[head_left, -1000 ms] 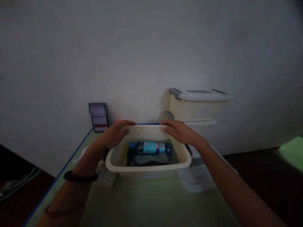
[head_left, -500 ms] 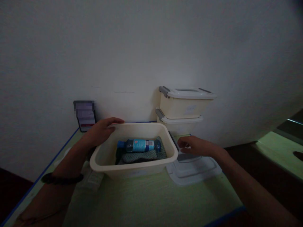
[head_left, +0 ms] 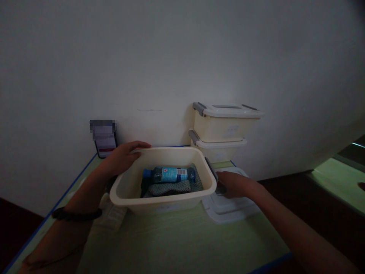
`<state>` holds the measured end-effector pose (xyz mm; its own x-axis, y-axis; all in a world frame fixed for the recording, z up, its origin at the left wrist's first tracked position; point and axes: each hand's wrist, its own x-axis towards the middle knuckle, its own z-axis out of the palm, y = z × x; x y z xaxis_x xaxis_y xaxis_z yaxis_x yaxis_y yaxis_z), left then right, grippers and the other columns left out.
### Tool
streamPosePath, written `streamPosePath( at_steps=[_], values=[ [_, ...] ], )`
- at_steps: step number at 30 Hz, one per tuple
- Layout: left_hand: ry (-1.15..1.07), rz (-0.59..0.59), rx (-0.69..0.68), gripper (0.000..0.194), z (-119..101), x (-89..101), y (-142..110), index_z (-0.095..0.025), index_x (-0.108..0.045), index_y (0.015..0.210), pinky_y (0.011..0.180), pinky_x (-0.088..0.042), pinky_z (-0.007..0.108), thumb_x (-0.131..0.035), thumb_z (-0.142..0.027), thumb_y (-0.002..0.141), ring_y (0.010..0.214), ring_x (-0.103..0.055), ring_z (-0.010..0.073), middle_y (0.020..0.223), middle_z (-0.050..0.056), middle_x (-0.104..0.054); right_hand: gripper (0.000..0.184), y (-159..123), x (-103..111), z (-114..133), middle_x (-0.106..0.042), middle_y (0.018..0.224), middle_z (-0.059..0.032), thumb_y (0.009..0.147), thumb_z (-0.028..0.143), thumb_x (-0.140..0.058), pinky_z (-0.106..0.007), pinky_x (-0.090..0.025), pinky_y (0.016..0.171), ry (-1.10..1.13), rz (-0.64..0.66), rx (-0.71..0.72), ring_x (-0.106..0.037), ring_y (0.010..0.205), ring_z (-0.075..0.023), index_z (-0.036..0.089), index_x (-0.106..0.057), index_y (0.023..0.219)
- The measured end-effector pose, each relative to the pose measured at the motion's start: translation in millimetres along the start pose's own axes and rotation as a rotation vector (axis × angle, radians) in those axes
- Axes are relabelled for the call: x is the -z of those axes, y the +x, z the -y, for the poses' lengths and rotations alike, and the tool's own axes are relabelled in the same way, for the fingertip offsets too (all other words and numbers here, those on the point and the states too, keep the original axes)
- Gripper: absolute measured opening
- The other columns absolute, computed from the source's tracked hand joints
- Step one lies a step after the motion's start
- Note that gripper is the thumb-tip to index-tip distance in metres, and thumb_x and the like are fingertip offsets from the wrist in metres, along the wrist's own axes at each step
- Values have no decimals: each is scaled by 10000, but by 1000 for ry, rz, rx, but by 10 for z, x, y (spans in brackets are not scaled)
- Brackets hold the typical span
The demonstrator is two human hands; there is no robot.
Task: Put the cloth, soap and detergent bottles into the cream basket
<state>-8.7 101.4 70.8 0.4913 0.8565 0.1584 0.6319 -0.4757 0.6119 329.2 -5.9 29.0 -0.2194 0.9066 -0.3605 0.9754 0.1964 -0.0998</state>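
Cream plastic made up the lidless bin (head_left: 171, 156), which sat on the pale green desk (head_left: 182, 243) between the person's 2 hands, its long axis running from side to side, roughly from the left hand (head_left: 124, 156) to the right hand (head_left: 235, 183). The left lay over the rear left corner, its fingers along the back rim and its thumb parted from them on the inner side; whether they pinched the rim could not be told. The right was at the opposite end, low and just beside the grey handle (head_left: 211, 167), with the bin lying to the left of its fingers. Those fingers were curled and in shadow, so it could not be made out whether they were clamped on the handle or only near it. Of the 2 hands, the right was the nearer to that handle. Inside the bin, a blue-labelled bottle (head_left: 170, 174) lay on its side over a grey cloth (head_left: 171, 187), its cap pointing left and its length close to parallel with the bin's. A translucent white lid (head_left: 225, 215) lay flat on the desk, partly beneath the right hand. Behind it stood 2 stacked boxes (head_left: 216, 128), and a phone (head_left: 105, 142) leaned at the back left, beyond the left wrist.
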Motion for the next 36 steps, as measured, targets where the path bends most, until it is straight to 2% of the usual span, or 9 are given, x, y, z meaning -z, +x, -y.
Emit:
streamPosePath(
  at_steps=[3,7,13,18,25,30,36],
  values=[
    [-4,-11,1,421,15,-10,6,-182,-600,1112,1018,-338,363,-416,-349,772,1137,-528,225,1210,58,-611,421,1,-3,11,-607,1067,-132,580,101,-588,-345,-421,801,-10,3,17,-567,980,-258,143,-569,999],
    [-15,-12,-2,429,9,-10,6,-174,-597,1114,1021,-339,375,-425,-360,768,1130,-531,228,1202,62,-614,346,-51,19,-17,-603,1001,-136,580,131,-585,-342,-441,737,-16,14,15,-579,897,-253,133,-562,925],
    [-22,-5,10,433,-20,-4,0,-151,-599,1109,1020,-340,381,-427,-364,773,1131,-530,237,1203,84,-610,230,-241,82,-104,-596,858,-86,580,114,-553,-339,-450,662,6,-3,-21,-569,765,-222,176,-522,799],
    [-16,-1,-7,421,-8,-3,2,-164,-594,1115,1012,-345,370,-420,-359,785,1124,-533,225,1195,75,-615,238,-402,133,-244,-608,861,-92,587,102,-531,-331,-460,647,66,-26,-59,-577,745,-214,181,-500,809],
    [11,-1,0,428,-17,-5,-6,-163,-584,1133,1019,-335,376,-409,-365,799,1147,-522,226,1225,82,-597,248,-609,307,-307,-593,786,-77,597,54,-473,-319,-431,618,167,-238,0,-548,702,-205,222,-481,778],
    [-4,1,-14,429,14,-7,8,-147,-589,1123,1021,-337,366,-394,-374,815,1143,-525,227,1214,89,-602,215,-642,552,-198,-569,793,-50,616,130,-509,-308,-420,646,178,-221,-18,-527,730,-194,205,-471,814],
    [-26,-16,-16,419,19,-23,5,-174,-587,1113,987,-377,380,-394,-417,833,1099,-547,235,1182,78,-616,214,-553,858,215,-562,811,-23,635,136,-503,-263,-379,613,126,-252,125,-508,720,-163,202,-483,838]
  ],
)
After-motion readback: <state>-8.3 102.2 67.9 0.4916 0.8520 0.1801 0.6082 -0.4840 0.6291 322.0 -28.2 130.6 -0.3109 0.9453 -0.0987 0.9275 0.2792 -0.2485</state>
